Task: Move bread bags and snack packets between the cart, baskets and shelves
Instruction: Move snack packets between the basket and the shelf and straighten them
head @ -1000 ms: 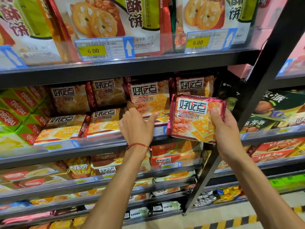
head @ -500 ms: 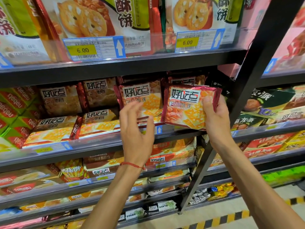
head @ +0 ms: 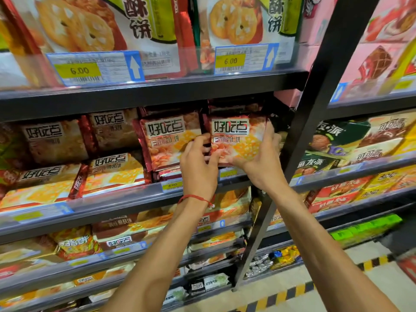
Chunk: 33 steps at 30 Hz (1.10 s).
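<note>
Head view, held packet: a red snack packet with white label and orange crackers printed on it stands upright at the right end of the middle shelf, just left of the black upright post; its lower edge sits near the shelf's front rail
Head view, right hand: the right hand clasps the packet's right side and lower corner, fingers along the right edge, thumb across the front lower part
Head view, left hand: the left hand closes on the packet's left lower edge, fingertips curled onto it; a red string bracelet circles the wrist
Head view, neighbours: a matching packet stands just to the left, touching or nearly touching the held one; further left, paler packets of the same brand stand behind flat-lying ones
Head view, upper shelf: large biscuit bags stand above two yellow price tags reading 6.00
Head view, lower shelves: more packets fill the rows below, blurred; the floor shows a yellow-and-black stripe
</note>
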Tool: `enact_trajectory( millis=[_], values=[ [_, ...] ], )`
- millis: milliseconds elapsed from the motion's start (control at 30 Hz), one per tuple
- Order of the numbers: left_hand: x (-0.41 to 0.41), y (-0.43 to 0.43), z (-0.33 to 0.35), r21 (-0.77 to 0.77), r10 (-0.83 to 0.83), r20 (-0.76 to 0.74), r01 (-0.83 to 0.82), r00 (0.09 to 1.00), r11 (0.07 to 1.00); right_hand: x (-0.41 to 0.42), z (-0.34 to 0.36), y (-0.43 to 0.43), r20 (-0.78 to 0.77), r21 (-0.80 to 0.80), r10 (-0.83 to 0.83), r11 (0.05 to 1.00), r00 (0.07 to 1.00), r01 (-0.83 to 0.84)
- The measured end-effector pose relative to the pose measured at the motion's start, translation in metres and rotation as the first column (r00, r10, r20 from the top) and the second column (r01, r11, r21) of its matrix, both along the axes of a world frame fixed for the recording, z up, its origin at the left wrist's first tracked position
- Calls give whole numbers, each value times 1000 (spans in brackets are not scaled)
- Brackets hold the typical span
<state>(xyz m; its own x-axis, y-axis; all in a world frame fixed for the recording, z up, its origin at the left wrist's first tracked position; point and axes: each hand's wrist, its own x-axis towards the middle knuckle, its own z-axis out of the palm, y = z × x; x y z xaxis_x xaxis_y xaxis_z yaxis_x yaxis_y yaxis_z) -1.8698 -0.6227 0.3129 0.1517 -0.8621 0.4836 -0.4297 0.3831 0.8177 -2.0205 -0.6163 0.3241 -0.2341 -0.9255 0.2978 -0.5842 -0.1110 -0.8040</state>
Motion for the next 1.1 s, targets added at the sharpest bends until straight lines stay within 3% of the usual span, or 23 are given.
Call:
enact_trajectory(
  millis=[200, 533, 767, 1000, 1100],
  values=[
    [20, 6, -1, -27, -61, 137, 65, 989, 997, 2, -8, -13, 54, -92, -76, 992, 996, 80],
    [51, 33, -14, -63, -11, 524, 52, 852, 997, 7, -13, -11, -157, -38, -114, 993, 981, 109],
    [45, 48, -13, -10, -1, 579, 8, 816, 1000, 7, -12, 14, -127, -116, -113, 988, 985, 99],
    [20, 59, -6, 17, 20, 640, -40, 768, 999, -11, -20, 37, -208, -175, 97, 975, 973, -135],
    [19, 69, -8, -35, 101, 726, -110, 680, 993, -23, -26, 48, -296, -249, 200, 928, 934, -277]
  ],
)
